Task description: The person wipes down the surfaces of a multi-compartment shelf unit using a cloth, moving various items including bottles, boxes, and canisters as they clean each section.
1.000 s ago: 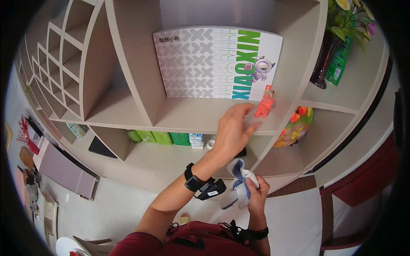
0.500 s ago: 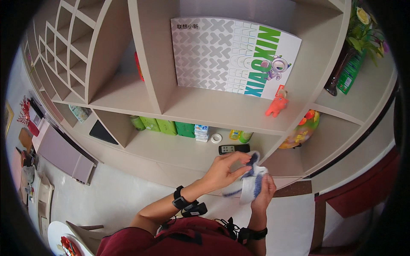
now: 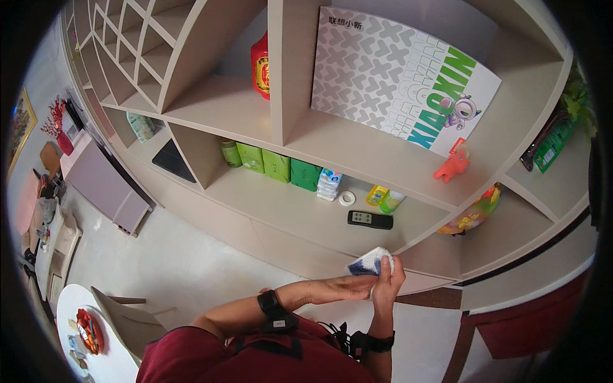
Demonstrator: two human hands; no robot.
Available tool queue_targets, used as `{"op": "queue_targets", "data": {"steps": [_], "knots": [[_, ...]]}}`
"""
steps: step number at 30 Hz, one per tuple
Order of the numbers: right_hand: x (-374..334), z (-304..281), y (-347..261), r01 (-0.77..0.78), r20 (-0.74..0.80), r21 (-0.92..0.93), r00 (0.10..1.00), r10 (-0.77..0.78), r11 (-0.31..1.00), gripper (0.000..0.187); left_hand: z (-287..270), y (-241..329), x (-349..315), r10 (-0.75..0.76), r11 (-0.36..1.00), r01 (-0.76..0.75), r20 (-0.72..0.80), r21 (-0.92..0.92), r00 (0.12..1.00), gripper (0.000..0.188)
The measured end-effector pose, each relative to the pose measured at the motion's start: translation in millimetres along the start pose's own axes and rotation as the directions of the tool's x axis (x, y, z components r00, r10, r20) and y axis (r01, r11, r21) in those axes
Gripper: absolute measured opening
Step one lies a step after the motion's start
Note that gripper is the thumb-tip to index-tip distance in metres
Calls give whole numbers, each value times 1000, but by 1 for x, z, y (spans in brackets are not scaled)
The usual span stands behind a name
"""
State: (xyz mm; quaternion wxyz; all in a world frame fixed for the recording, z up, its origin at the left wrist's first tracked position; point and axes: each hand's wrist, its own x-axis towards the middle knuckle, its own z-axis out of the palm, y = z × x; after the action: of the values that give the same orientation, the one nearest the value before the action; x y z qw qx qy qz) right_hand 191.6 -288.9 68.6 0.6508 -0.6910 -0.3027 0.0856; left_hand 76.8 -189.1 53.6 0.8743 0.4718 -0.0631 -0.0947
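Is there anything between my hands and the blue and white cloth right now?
No. The blue and white cloth is already between both hands: the right hand wraps it and the left hand touches it from below. The shelf lies beyond them.

Beige shelf unit (image 3: 357,153), orange toy (image 3: 452,167), black remote (image 3: 370,219), tape roll (image 3: 347,198)

the cloth (image 3: 369,263) is white with dark blue patches. the shelf unit (image 3: 357,143) is pale beige. the big board (image 3: 401,80) has a grey cross pattern (green and teal lettering at its right end). orange-red toy figure (image 3: 452,166), green boxes (image 3: 276,166), black remote (image 3: 370,219), red jar (image 3: 260,66) with a yellow label.
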Motion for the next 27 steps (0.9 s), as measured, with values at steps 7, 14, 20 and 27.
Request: {"op": "queue_targets", "data": {"steps": [7,14,20,27], "knots": [[-13,-14,22,-83,-12,88,996,85,993,22,16,10,-2,-106,993,108,-38,56,994,67],[-25,-21,32,-103,-17,69,994,105,992,21,8,-31,8,-83,994,90,-117,54,990,60],[-36,-9,46,-40,69,-76,997,45,996,19,10,-46,8,-95,983,108,-96,145,991,36],[-39,-3,35,-9,102,-130,995,22,992,19,9,-47,-8,-73,975,91,-98,202,993,40]]}}
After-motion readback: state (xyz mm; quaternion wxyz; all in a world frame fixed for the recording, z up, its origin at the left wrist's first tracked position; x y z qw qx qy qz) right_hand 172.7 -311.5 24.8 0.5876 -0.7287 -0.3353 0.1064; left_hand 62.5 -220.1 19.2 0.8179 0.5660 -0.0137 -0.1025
